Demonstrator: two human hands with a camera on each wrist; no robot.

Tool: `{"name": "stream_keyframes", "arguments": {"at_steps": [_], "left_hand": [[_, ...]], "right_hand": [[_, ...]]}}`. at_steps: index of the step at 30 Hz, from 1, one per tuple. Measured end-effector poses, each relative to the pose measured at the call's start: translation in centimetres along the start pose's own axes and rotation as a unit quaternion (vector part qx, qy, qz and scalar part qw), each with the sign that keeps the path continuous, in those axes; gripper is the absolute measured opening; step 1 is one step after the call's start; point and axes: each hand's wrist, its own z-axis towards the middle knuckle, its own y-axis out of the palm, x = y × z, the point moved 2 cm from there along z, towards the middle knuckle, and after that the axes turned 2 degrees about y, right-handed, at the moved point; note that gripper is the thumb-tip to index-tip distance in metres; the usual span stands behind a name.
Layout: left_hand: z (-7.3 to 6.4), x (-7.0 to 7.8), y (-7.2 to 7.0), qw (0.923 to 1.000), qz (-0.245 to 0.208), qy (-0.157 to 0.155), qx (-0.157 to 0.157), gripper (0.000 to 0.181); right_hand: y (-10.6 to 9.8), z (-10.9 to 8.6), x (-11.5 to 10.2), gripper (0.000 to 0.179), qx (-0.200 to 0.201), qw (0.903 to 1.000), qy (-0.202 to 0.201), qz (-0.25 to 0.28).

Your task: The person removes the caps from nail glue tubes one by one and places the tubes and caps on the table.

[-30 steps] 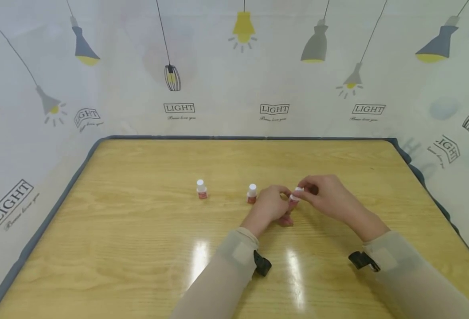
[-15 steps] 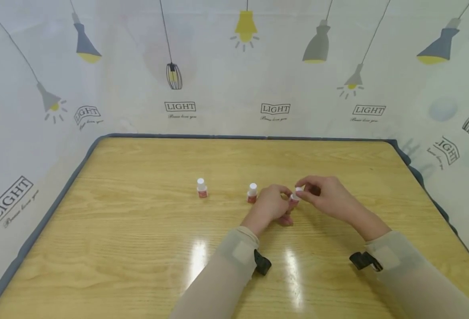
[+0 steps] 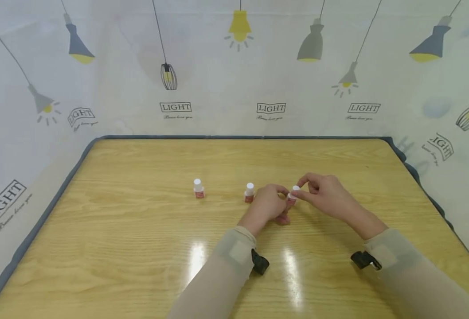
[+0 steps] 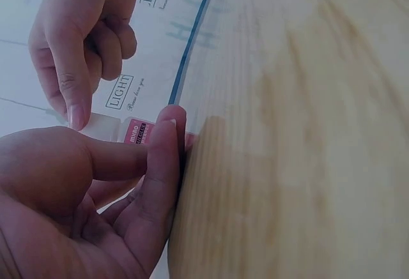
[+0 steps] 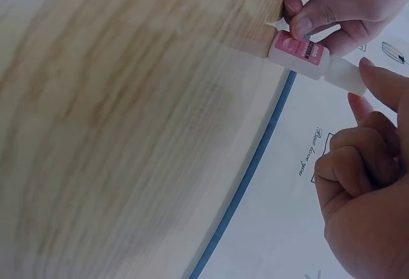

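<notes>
A small white bottle (image 3: 292,200) with a red-pink label stands on the table between the hands. My left hand (image 3: 267,204) holds its body between thumb and fingers, plainest in the right wrist view, where the label (image 5: 300,49) faces the camera. The white cap (image 5: 344,75) is on the bottle. My right hand (image 3: 328,195) has thumb and index finger at opposite sides of this cap, its other fingers curled in. A second bottle (image 3: 249,193) of the same kind stands upright beside the left hand, and a third bottle (image 3: 199,189) is farther left.
The wooden table (image 3: 119,221) has a dark blue edge (image 3: 234,137) along its back and sides. Behind it hangs a pale wall covering (image 3: 218,79) printed with lamps. Each sleeve cuff carries a black strap piece (image 3: 260,262).
The right thumb and index finger have loosened slightly, so more of the cap shows. My left hand keeps its hold, and the other two bottles stay put. The head view has shifted slightly.
</notes>
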Motion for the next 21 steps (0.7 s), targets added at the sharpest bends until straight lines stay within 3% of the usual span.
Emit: {"name": "stream_keyframes", "arguments": {"at_steps": [21], "left_hand": [[0.09,0.15,0.06,0.9999,-0.014,-0.001,0.0,0.04]], "right_hand": [[-0.19,0.01,0.08,0.022,-0.013,0.9996,-0.026,0.004]]}}
